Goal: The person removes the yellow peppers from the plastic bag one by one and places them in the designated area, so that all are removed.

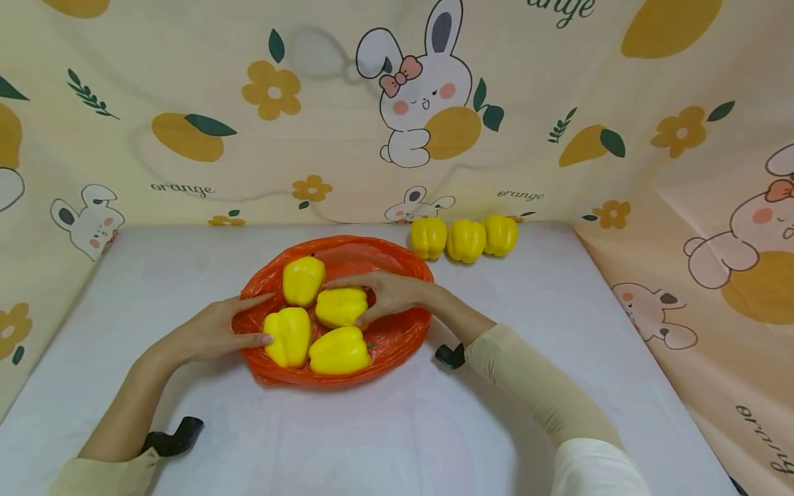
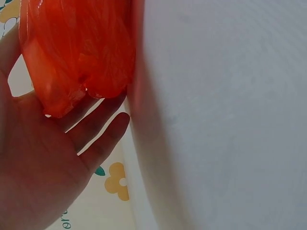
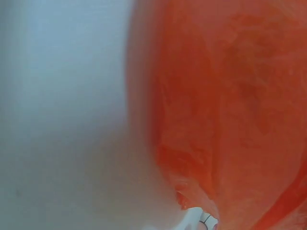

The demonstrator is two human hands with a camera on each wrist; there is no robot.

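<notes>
An orange-red plastic bag (image 1: 397, 348) stands with its mouth spread wide, holding several yellow bell peppers. Inside it, my right hand (image 1: 391, 295) grips one yellow bell pepper (image 1: 341, 307), with the index finger along its far side and the thumb at its near right. At the left rim is my left hand (image 1: 214, 331), its thumb and index finger reaching over the edge, the thumb against the left pepper (image 1: 289, 337). The left wrist view shows other fingers (image 2: 103, 146) of that hand extended and spread outside the bag. In the right wrist view, the bag wall hides the right hand.
Three more yellow bell peppers (image 1: 465, 241) stand in a row on the white table (image 1: 384, 441), at the back, right of the bag. A patterned cloth (image 1: 335, 145) with rabbits and fruit hangs behind and at the sides. Black devices (image 1: 176, 437) are worn at the wrists.
</notes>
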